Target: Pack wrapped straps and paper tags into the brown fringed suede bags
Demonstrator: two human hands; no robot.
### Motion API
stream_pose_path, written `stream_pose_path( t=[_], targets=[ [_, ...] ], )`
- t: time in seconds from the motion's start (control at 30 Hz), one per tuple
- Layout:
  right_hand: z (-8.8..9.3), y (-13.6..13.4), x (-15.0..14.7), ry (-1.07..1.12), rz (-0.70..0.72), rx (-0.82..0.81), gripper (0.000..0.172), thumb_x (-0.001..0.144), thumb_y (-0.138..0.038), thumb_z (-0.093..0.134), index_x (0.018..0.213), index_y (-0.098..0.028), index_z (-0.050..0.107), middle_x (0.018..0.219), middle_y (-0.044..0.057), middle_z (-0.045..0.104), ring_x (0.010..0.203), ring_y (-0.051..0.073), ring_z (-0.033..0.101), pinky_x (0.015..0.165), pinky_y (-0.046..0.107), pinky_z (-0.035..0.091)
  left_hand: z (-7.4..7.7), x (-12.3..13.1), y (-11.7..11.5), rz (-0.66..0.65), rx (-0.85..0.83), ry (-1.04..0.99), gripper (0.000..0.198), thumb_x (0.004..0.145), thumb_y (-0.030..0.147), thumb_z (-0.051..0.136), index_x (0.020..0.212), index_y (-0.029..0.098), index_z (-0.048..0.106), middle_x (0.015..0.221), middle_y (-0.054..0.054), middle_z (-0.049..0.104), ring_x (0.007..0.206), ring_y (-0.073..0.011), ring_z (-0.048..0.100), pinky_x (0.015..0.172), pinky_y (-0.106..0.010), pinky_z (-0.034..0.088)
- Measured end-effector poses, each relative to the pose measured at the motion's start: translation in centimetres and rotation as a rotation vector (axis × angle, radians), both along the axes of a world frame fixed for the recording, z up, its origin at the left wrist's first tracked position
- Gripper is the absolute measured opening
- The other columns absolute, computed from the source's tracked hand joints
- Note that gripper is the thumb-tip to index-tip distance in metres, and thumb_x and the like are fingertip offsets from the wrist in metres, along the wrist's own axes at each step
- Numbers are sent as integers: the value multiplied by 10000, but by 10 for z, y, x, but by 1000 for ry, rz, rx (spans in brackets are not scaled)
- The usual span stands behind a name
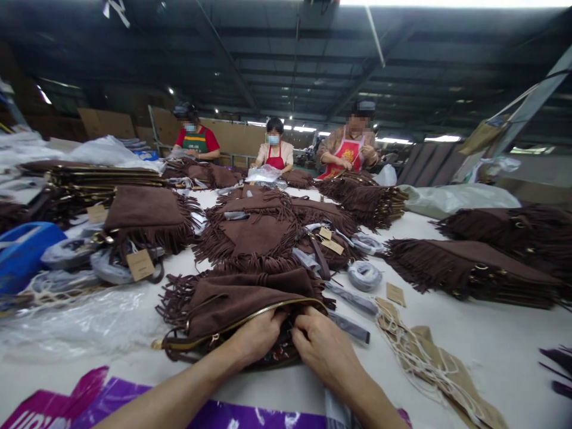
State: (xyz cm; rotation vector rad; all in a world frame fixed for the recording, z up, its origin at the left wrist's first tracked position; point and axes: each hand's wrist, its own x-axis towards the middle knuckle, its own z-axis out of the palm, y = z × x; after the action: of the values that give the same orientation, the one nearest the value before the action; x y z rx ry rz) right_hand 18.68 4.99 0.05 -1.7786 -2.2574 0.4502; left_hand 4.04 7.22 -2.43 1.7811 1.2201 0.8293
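Brown fringed bag (241, 298) lies on the white table (473, 339) right in front of me, with both my hands in its open top. My left hand (263, 333) has its fingers tucked down inside, so I cannot tell if they pinch anything. My right hand (324, 342) is just beside it, with bent fingers; their tips are hidden, so I cannot tell what they hold. A gold zipper (252, 314) runs along the open edge, and the dark lining (286, 350) has little coloured spots. Purple plastic (259, 415) lies under my left arm. To the right of the bag are a wrapped coil (364, 276), a small tan tag (395, 294) and lots of white strings (415, 351). Past it, more brown bags (259, 232) lie in a heap. At the far side, three people (274, 156) wear aprons.
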Motion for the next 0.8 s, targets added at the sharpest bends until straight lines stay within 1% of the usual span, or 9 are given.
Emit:
stream_pose_path(
  t=[0.1,0.2,0.33,0.4,0.53,0.63,0.7,0.73,0.8],
  targets=[
    [2,2,-12,-74,-78,28,266,861,-120,445,775,-151,695,980,129,687,845,242,647,645,309,382,1,1,0,17,-9,-14,409,886,269,386,1201,191,635,1182,-46,698,1194,-269,547,1138,-409,280],
    [1,3,-16,-82,-86,49,268,864,-111,443,811,-131,705,997,159,684,847,258,653,633,312,389,2,-1,1,17,-7,-21,404,882,261,386,1193,195,635,1148,-44,709,1186,-272,549,1120,-403,301],
    [-3,2,-11,-46,-34,87,261,899,-110,440,810,-162,680,981,115,680,876,228,644,693,290,410,1,-7,4,-26,-22,-5,383,902,276,375,1168,212,643,1024,-27,737,1110,-269,590,1057,-376,373],
    [-6,3,-9,-16,-12,104,263,920,-114,437,805,-173,665,960,96,681,899,216,637,730,276,413,0,-8,5,-37,-14,20,381,909,268,369,1173,212,637,1005,-27,737,1092,-268,597,1040,-376,388],
    [-12,5,-8,45,7,141,255,933,-115,432,828,-172,657,949,106,684,924,227,634,749,282,422,2,-7,6,-65,61,82,394,882,188,392,1208,201,614,1137,-50,702,1143,-262,566,1076,-378,354],
    [-11,3,-7,85,26,176,234,919,-107,451,824,-178,653,920,98,690,891,228,645,740,290,437,7,-9,2,-91,108,131,416,873,148,381,1221,182,607,1228,-80,658,1170,-261,549,1094,-382,336],
    [-11,-3,0,153,76,213,192,916,-132,481,847,-192,649,913,80,690,866,219,654,742,291,460,14,-14,-2,-118,133,167,409,902,176,363,1240,169,594,1271,-98,630,1191,-259,540,1100,-379,330],
    [-11,-6,6,198,113,243,171,919,-154,490,878,-201,650,942,78,690,877,219,658,753,294,475,17,-17,-5,-125,132,173,402,923,207,354,1248,169,587,1286,-101,620,1200,-257,536,1103,-378,328],
    [-13,-14,22,270,186,341,176,932,-191,485,971,-220,654,1078,94,683,965,232,658,813,311,498,24,-24,-10,-126,95,143,398,957,280,334,1249,179,585,1287,-98,617,1202,-254,537,1101,-378,327]
  ],
)
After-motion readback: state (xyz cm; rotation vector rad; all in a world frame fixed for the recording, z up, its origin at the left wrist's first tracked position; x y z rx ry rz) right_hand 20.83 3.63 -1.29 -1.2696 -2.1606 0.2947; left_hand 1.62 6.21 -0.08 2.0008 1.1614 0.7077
